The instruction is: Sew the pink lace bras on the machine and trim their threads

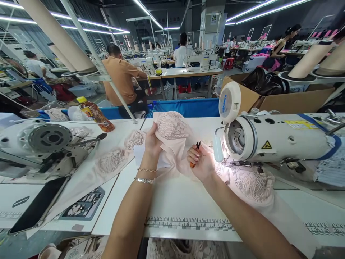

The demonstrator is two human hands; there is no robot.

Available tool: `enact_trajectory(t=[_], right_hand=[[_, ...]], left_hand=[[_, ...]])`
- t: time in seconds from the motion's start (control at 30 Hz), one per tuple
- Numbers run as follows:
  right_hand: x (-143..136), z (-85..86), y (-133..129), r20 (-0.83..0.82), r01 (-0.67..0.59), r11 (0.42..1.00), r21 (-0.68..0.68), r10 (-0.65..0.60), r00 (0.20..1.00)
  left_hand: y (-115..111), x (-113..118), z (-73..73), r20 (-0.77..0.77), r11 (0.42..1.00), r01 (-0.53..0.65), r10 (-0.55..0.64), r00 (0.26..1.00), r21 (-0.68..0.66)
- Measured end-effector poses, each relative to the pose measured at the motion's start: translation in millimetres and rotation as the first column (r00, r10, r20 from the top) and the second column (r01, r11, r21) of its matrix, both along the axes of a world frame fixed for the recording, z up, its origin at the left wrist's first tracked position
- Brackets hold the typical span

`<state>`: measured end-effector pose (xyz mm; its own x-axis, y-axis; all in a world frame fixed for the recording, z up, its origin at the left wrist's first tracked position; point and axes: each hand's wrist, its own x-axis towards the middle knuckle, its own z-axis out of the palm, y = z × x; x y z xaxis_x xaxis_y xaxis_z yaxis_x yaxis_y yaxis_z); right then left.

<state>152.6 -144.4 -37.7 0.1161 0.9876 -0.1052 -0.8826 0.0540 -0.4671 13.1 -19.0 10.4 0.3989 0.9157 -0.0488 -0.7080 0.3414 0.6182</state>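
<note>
The left hand point(152, 141) is pinching the lace cup point(172, 126) at its edge, holding it over the tabletop point(188, 201), fingers disappearing behind the fabric! The right hand point(202, 163) is curling around orange-handled snips point(192, 164), covering much of the grip, dark tips poking upward. Glare is washing out cloth beside the sewing machine point(280, 138), its yellow label point(301, 124) staying too small to read; the right forearm is interrupting the printed ruler point(188, 223), while "JUKI" is showing on a background machine point(207, 62).
</note>
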Motion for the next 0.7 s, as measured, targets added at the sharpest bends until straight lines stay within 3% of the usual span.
enact_trajectory(t=[0.13, 0.2, 0.27, 0.33, 0.4, 0.47, 0.5, 0.57, 0.63, 0.7], right_hand=[[3, -4.0, 7, 0.05, 0.069, 0.998, 0.009, -0.07, 0.996], [1, -7.5, 1, 0.094, 0.071, 0.997, 0.002, -0.071, 0.993], [-2, -10.7, -14, 0.149, 0.035, 0.999, -0.015, -0.033, 0.988], [-3, -12.0, -37, 0.239, -0.051, 0.998, -0.044, 0.06, 0.969], [3, -10.1, -63, 0.353, -0.142, 0.986, -0.083, 0.162, 0.922], [14, -4.2, -85, 0.512, -0.132, 0.986, -0.1, 0.165, 0.843], [21, 0.1, -94, 0.61, -0.089, 0.992, -0.093, 0.127, 0.782], [33, 10.1, -107, 0.784, -0.006, 0.998, -0.067, 0.056, 0.618], [39, 19.6, -117, 0.882, -0.028, 0.998, -0.06, 0.067, 0.467], [37, 25.7, -127, 0.925, -0.162, 0.982, -0.099, 0.151, 0.35]], left_hand=[[0, -2, 0.6, -0.008, 1.0, -0.009, 0.009, 1.0, -0.01], [-1, -7, 8.0, -0.004, 0.998, -0.042, 0.043, 0.999, 0.038], [-7, -18, 23.7, 0.012, 0.979, -0.107, 0.106, 0.994, 0.172], [-18, -35, 45.7, 0.04, 0.918, -0.175, 0.172, 0.984, 0.356], [-38, -56, 66.3, 0.048, 0.846, -0.22, 0.225, 0.973, 0.486], [-68, -78, 75.0, 0.006, 0.814, -0.247, 0.286, 0.958, 0.525], [-86, -88, 72.2, -0.037, 0.818, -0.254, 0.318, 0.947, 0.516], [-129, -103, 51.3, -0.197, 0.879, -0.204, 0.313, 0.929, 0.432], [-176, -108, 15.6, -0.495, 0.971, -0.004, 0.125, 0.86, 0.238], [-218, -105, -21.3, -0.709, 0.966, 0.24, -0.099, 0.698, 0.101]])
